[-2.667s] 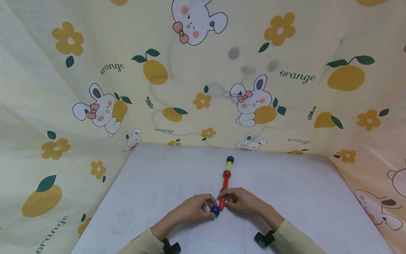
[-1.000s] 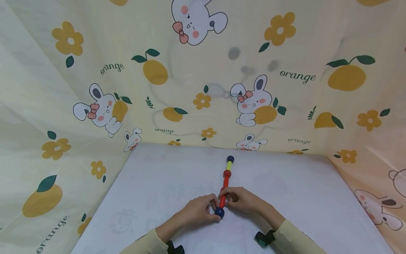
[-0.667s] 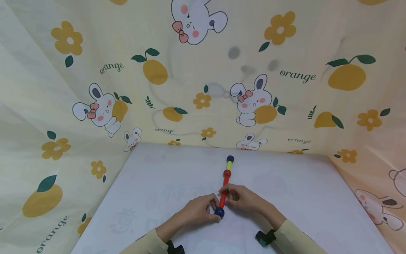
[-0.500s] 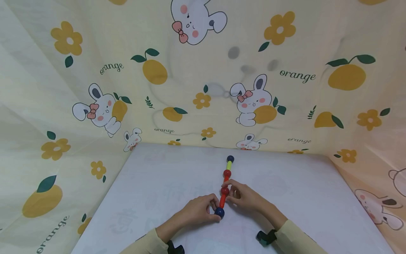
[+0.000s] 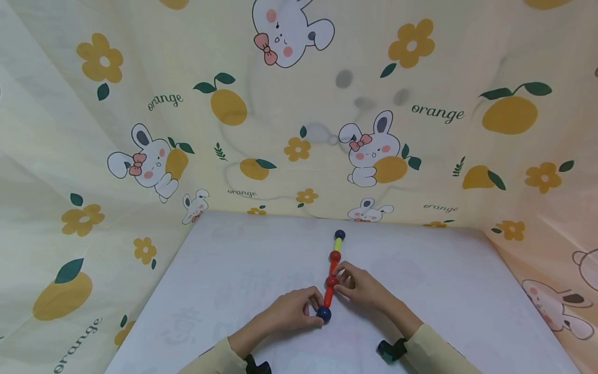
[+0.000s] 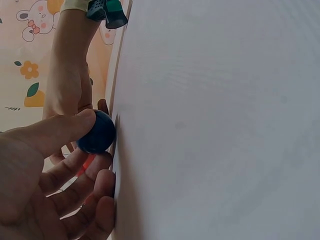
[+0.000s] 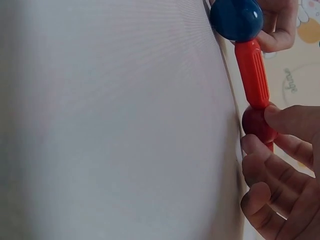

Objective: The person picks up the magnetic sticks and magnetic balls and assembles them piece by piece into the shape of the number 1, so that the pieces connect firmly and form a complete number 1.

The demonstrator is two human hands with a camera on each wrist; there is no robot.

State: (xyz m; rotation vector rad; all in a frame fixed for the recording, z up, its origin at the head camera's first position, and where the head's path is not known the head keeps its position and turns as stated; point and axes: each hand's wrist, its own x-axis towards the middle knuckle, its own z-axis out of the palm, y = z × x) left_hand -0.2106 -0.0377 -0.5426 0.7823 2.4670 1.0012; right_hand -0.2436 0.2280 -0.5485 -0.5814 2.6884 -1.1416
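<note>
A straight chain of toy balls and rods lies on the white table, running away from me. My left hand [image 5: 295,310] pinches the dark blue ball [image 5: 324,314] at its near end, thumb on one side and fingers on the other. This ball meets a red ribbed rod [image 7: 252,74]. The rod's other end joins a red ball [image 7: 259,123], which my right hand [image 5: 363,286] holds between thumb and fingers. Beyond it come another red rod [image 5: 333,267], a second red ball [image 5: 335,256], a yellow-green rod [image 5: 338,244] and a far blue ball [image 5: 340,235].
The white tabletop [image 5: 420,291] spreads to both sides of the chain. A cream cloth [image 5: 280,104] printed with rabbits and oranges stands behind and at the sides. Each wrist carries a dark camera mount [image 5: 391,350].
The near blue ball, earlier left of the red rod's end, now touches it. My right hand has shifted from the near red rod up to the middle red ball, uncovering it.
</note>
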